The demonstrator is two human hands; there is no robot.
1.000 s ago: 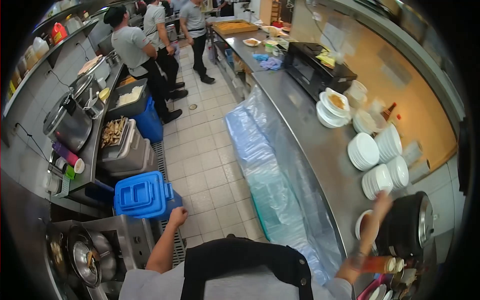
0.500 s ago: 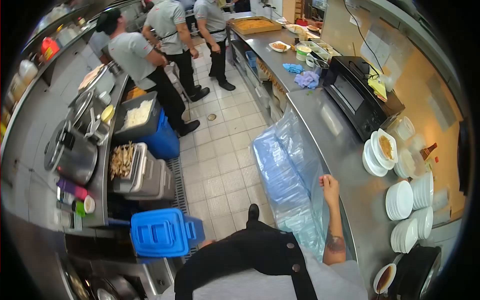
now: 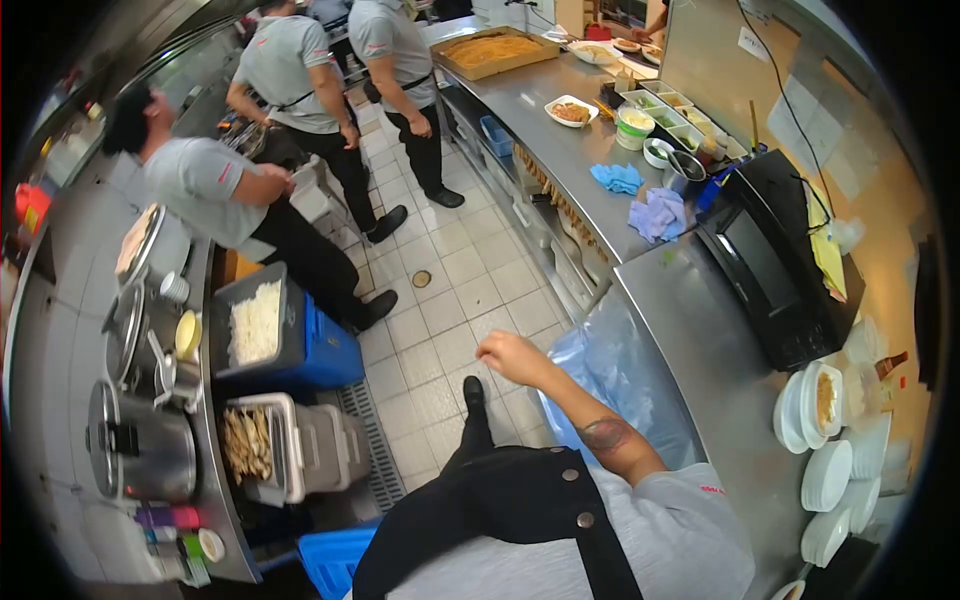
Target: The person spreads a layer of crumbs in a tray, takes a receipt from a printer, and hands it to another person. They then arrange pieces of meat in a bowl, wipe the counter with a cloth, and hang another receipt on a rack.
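Observation:
My right hand (image 3: 508, 357) hangs over the tiled floor (image 3: 440, 357) in front of me, its fingers loosely curled with nothing seen in them. The forearm reaches across from the right, and a dark tattoo shows on it. Below and beside that arm, clear bluish plastic bags (image 3: 625, 370) fill a space along the steel counter (image 3: 665, 340). The hand touches neither the bags nor the counter. My left hand is out of view. A black shoe (image 3: 474, 392) of mine steps forward beneath the hand.
Three co-workers in grey shirts (image 3: 205, 185) stand ahead on the left. A black toaster oven (image 3: 775, 270), cloths (image 3: 657, 214), stacked white plates (image 3: 827, 475) and a breading tray (image 3: 495, 50) occupy the right counter. Left are a rice tub (image 3: 255, 325), a large pot (image 3: 142, 440) and a blue lid (image 3: 335, 560).
I have moved forward along the aisle. My right hand has swung left, from beside the counter's edge and over the plastic bags to above the floor tiles.

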